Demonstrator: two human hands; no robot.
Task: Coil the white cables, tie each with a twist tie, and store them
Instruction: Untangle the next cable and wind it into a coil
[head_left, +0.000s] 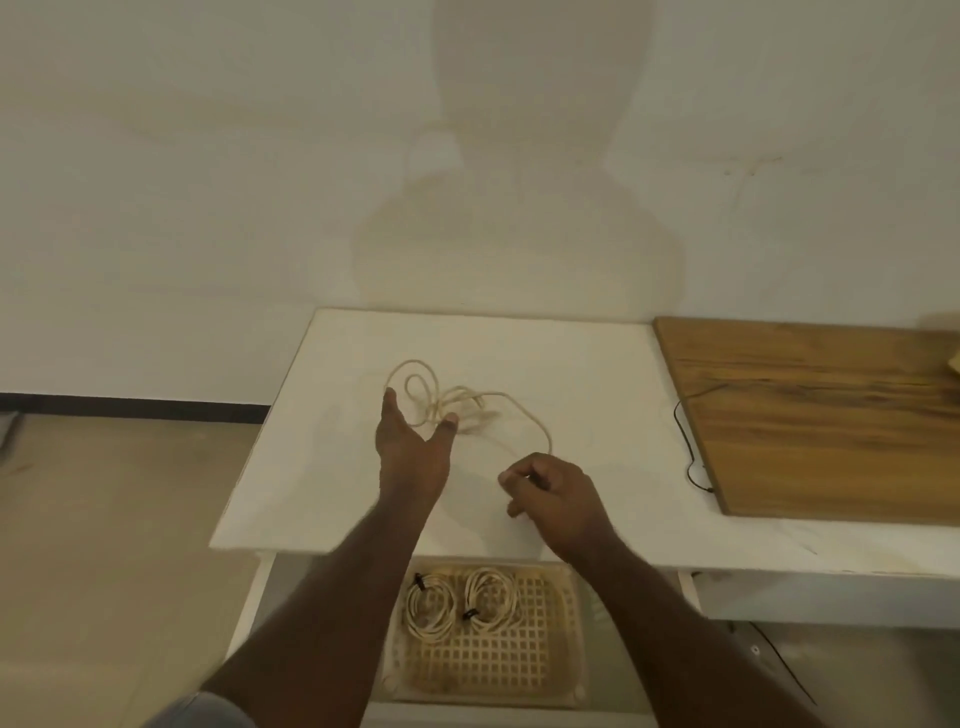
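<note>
Right hand (550, 493) pinches the white cable (540, 431); left hand (410, 447) reaches, fingers spread.

- A white table (322, 467) fills the middle of the frame, set against a pale wall.
- A loose white cable (447, 405) lies tangled on it, just above centre.
- The left hand (413, 447) reaches over the tangle, fingers spread and straight, thumb near the loops.
- The right hand (550, 493), lower right of centre, has its fingers curled, pinching one end of the cable.
- A wooden board (831, 415) lies at the right edge, a thin black wire (688, 452) beside it.
- At the bottom centre a lattice basket (519, 660) holds two coiled cables (431, 608), each bound with a dark tie (420, 582).
</note>
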